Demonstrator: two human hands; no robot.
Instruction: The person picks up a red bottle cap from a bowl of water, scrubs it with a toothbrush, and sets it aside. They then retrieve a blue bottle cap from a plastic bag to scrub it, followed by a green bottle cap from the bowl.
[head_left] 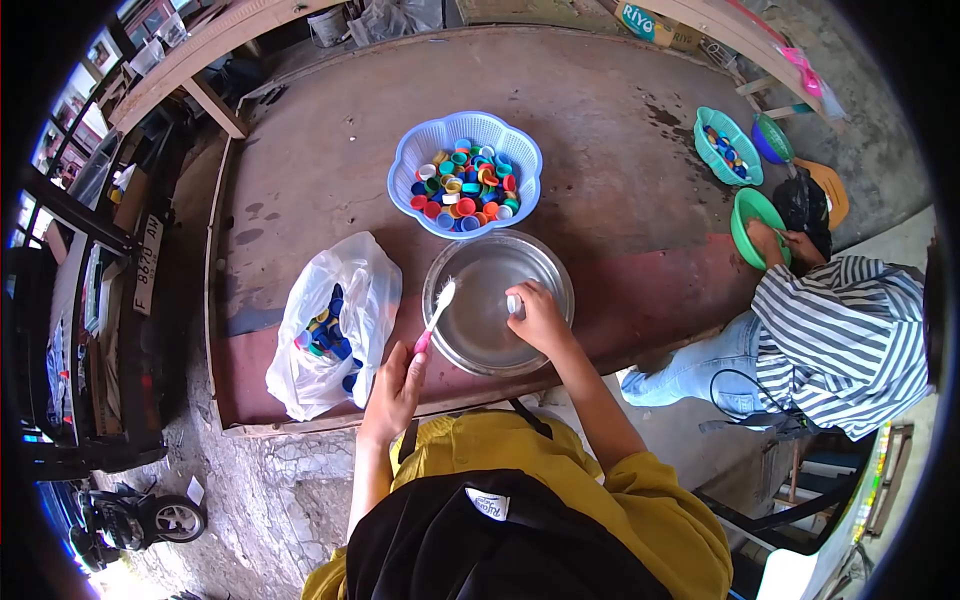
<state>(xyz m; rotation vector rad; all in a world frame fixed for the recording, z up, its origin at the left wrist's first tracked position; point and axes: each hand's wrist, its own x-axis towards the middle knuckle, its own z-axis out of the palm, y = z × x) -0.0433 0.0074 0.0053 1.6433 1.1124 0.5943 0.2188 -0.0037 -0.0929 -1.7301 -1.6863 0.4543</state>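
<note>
My left hand (pixel 394 392) is closed around the pink handle of a toothbrush (pixel 436 312), whose white bristles point up over the left rim of a metal basin (pixel 567 320). Over the basin's right side, my right hand (pixel 541 319) pinches a whitish bottle cap (pixel 514 303). The basin seems to hold some water. Just behind it stands a blue plastic basket (pixel 402 165) with many coloured bottle caps (pixel 466 190). Left of the basin, a white plastic bag (pixel 371 277) lies open, with mostly blue caps showing inside.
At the right, a person in a striped shirt (pixel 840 310) works with both hands at a green basin (pixel 742 215). Beyond it are a teal basket (pixel 712 163) of caps and a black bag (pixel 803 207). A raised edge (pixel 216 270) borders the brown tabletop (pixel 310 150).
</note>
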